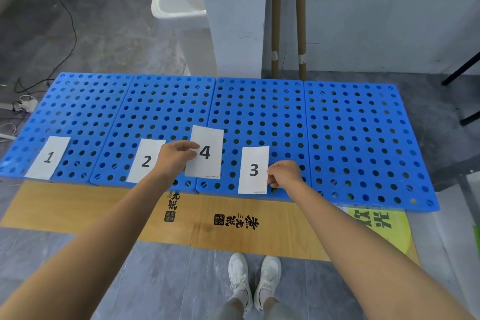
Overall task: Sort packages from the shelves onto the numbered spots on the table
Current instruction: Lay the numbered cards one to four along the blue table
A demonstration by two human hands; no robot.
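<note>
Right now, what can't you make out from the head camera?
Head view only.
Shelves, packages: outside the frame.
Card 2, right edge: covered by the left hand.
Card 4, bottom print: too small to read.
Card 3, right edge: partly behind fingers of the right hand.

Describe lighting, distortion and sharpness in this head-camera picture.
Head view: soft, even light, no hard shadows or glare on the blue perforated table; wide-angle distortion bows its edges and stretches the forearms toward the bottom corners; digits on card 1, card 2, card 3 and card 4 are sharp, the fine print on 3 and 4 too small to read.
</note>
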